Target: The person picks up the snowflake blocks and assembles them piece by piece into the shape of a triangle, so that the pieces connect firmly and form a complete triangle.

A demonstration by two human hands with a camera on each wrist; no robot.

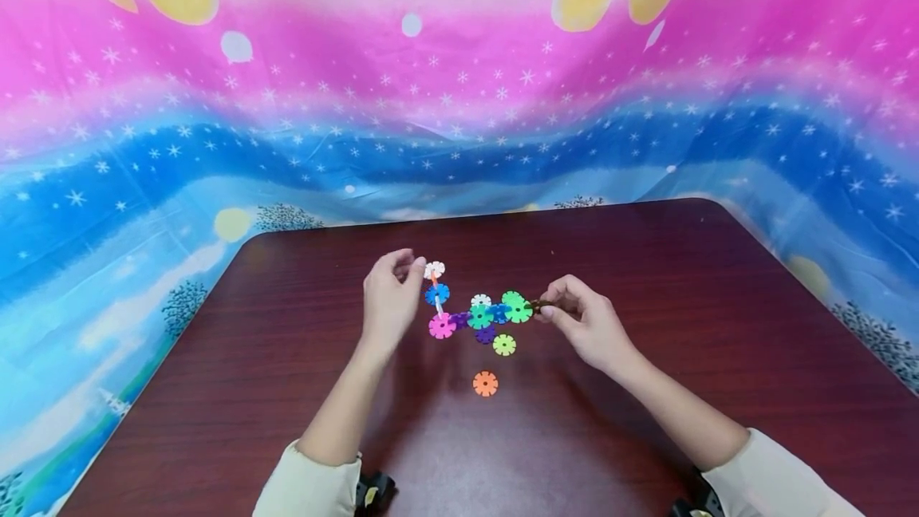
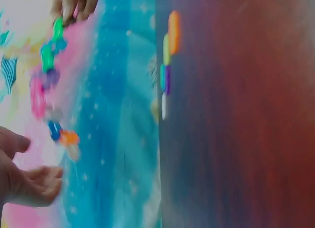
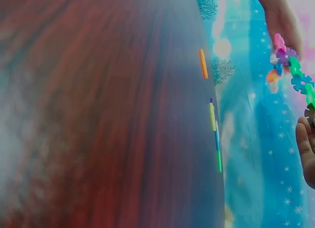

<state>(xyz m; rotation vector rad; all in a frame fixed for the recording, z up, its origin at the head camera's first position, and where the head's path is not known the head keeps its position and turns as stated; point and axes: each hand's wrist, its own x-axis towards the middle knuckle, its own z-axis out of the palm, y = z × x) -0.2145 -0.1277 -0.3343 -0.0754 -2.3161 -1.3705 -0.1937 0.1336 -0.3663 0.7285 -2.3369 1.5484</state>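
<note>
The right hand is pinching a brown disc between thumb and fingertips, and this brown disc makes one end of a chain of plastic discs, which is lifted above the table. The left hand is near the other end of the chain, just beside its white end disc; in the left wrist view the thumb and the fingers are well apart from each other, and there is a small gap between them and this disc. Each disc in the chain is thin, round and flat, with slots cut around its edge like flower petals, and they are joined slot to slot, so that some stand crosswise to the neighbours. From the brown disc the chain goes through green, blue, green and purple to a pink disc, where it bends, and then continues with white, blue and orange pieces. Lower than the chain, flat on the table, lie loose discs, among them a yellow-green disc and, nearer to the person than the chain, an orange disc. The table under the chain has dark reddish wood grain with a soft shine. Behind the chain hangs a creased printed cloth with snowflakes, pink above blue.
</note>
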